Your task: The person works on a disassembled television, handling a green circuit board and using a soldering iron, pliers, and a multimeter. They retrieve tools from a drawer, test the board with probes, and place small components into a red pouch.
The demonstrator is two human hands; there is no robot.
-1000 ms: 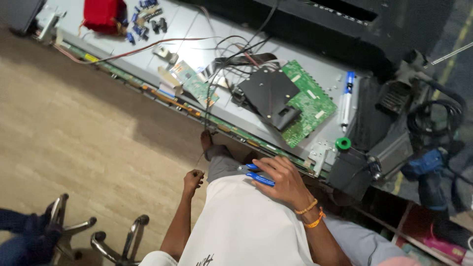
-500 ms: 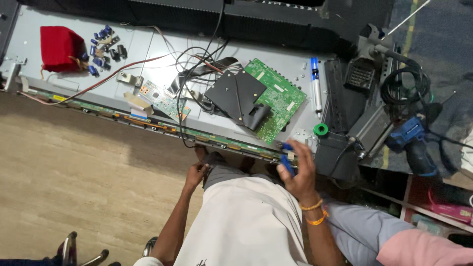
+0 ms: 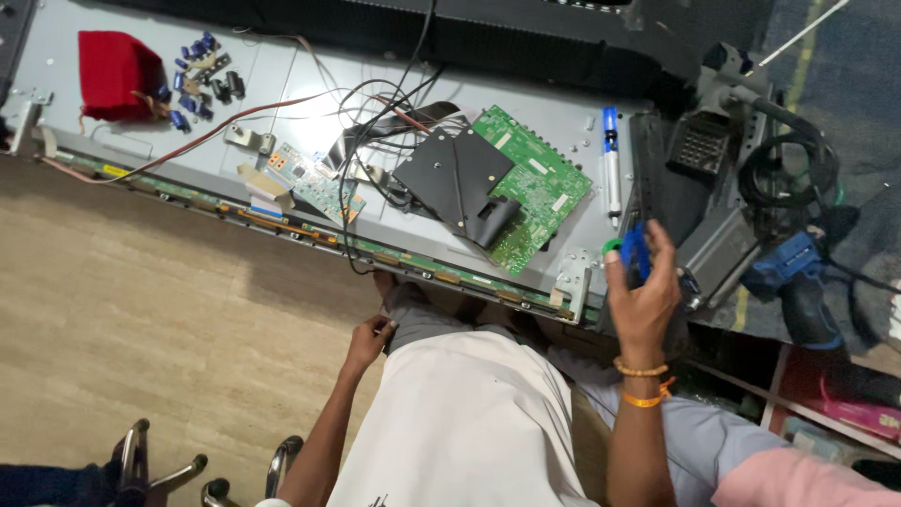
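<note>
Right hand (image 3: 643, 291) up at the right of the middle of the frame, fingers closed around a small blue tool (image 3: 635, 252). Blue tool poking up above the fingers, just past the right end of the grey panel (image 3: 282, 84). Two orange bands (image 3: 643, 385) on that wrist.

Left hand (image 3: 368, 340) low in the middle, fingers curled in and resting against the grey trousers (image 3: 422, 314). Nothing seen in it. Hands well apart.

Grey panel lying flat on the floor across the top of the frame. Green board (image 3: 540, 183) on the panel, right of the middle. Black sheet (image 3: 460, 183) lying partly over the green board's left side. Thin black and red wires (image 3: 375, 103) looping to the left of the black sheet. Smaller green board (image 3: 314, 183) further left, near the panel's lower edge. White pen with a blue cap (image 3: 611, 164) just right of the green board. Small green ring (image 3: 612, 247) touching close by the right hand's fingers.

Red cloth (image 3: 113, 61) in the upper left. Little blue and black parts (image 3: 202, 66) just beside the red cloth.

Blue drill (image 3: 793, 272) at the right edge, with a coil of black cable (image 3: 788, 169) above it. Tan floor (image 3: 141, 300) at the lower left. Chair legs (image 3: 169, 465) in the bottom left corner.
</note>
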